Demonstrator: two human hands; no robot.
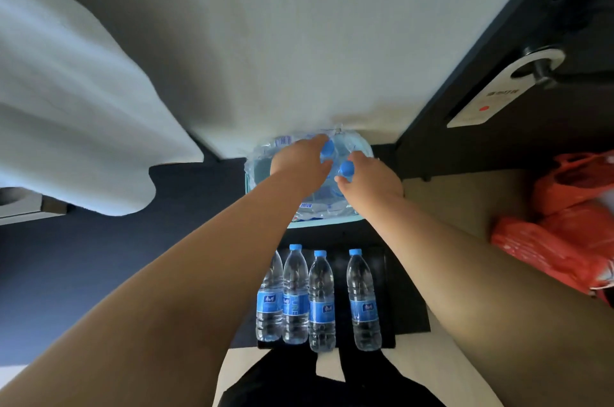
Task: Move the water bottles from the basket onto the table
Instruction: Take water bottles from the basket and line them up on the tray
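A pale teal basket (324, 224) stands on the floor against the wall, lined with crinkled clear plastic and holding water bottles with blue caps. My left hand (299, 162) reaches into it, fingers closed around the neck of a bottle whose blue cap (328, 149) shows. My right hand (373, 179) grips a second bottle just under its blue cap (347, 168). Closer to me, several clear water bottles (320, 302) with blue labels stand upright in a row on a small black table (403, 303).
A white curtain (76, 114) hangs at the left. A dark door (518, 81) with a handle and a hanging tag is at the right. An orange plastic bag (571, 234) lies on the floor to the right of the basket.
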